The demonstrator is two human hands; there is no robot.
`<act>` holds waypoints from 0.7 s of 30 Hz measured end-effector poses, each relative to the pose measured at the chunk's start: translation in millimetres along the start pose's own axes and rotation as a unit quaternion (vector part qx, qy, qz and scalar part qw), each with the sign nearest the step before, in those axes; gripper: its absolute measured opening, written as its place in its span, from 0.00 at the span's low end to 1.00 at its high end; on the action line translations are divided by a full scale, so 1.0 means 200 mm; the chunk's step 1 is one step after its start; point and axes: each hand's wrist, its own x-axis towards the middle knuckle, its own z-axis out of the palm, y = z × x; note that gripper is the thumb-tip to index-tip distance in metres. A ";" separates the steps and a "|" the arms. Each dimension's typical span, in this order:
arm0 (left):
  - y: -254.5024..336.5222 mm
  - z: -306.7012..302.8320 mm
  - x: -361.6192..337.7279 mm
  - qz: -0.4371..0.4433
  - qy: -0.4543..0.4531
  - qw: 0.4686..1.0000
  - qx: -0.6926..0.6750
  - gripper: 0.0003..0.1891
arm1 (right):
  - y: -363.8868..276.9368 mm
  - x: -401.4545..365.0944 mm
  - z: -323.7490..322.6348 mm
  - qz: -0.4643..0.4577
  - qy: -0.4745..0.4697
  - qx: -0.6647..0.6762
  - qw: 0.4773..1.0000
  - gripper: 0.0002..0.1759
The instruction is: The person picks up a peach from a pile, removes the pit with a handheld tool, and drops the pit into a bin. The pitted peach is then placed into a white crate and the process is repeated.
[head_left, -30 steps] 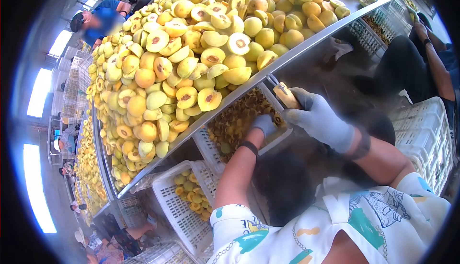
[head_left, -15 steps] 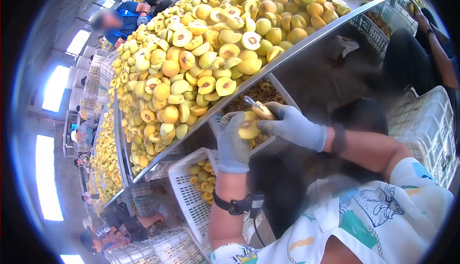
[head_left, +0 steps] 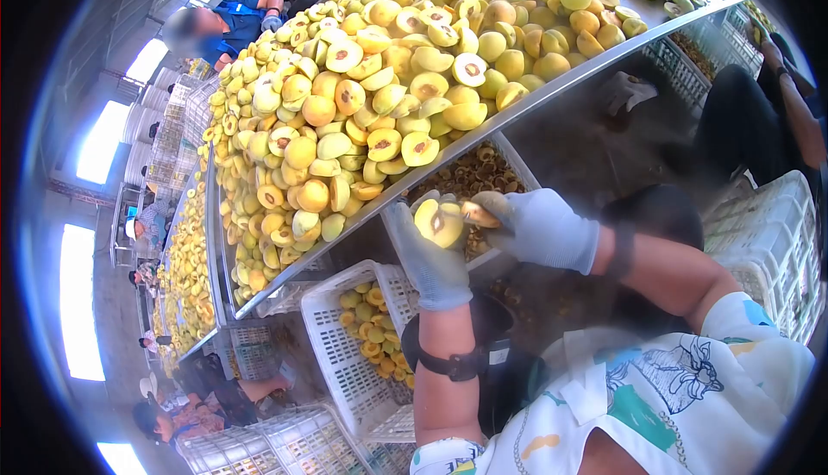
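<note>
My left hand (head_left: 434, 259), in a grey-blue work glove, is closed around a yellow peach half (head_left: 440, 222) with its cut face turned up. Close to its right, my gloved right hand (head_left: 548, 229) grips a small pitting tool (head_left: 477, 214) with a wooden handle. The tool's tip is at the fruit's edge, and whether it touches the flesh is hard to see. Both hands are just off the metal rim of a table (head_left: 526, 106) heaped with peach halves (head_left: 362, 104).
Below the hands is a crate (head_left: 515, 163) of brown pits. A white crate (head_left: 323, 328) with peach halves stands at lower left, and stacked white crates (head_left: 768, 234) are at right. A co-worker (head_left: 228, 27) is across the table; another person's arm (head_left: 798, 113) shows at right.
The cut face of the peach half has turned toward me. The tool's metal tip, visible before, has swung down beside the fruit. My view has shifted slightly.
</note>
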 end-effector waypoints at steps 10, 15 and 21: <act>0.11 0.07 0.05 -0.226 0.109 0.902 -0.350 0.28 | -0.03 -0.01 0.05 0.014 -0.044 -0.102 0.994 0.16; 0.16 0.07 0.05 -0.239 0.148 0.901 -0.331 0.26 | -0.07 -0.05 0.10 0.018 -0.050 -0.116 0.992 0.10; 0.21 0.09 0.05 -0.212 0.177 0.928 -0.251 0.24 | -0.08 -0.05 0.12 0.038 -0.062 -0.058 0.996 0.14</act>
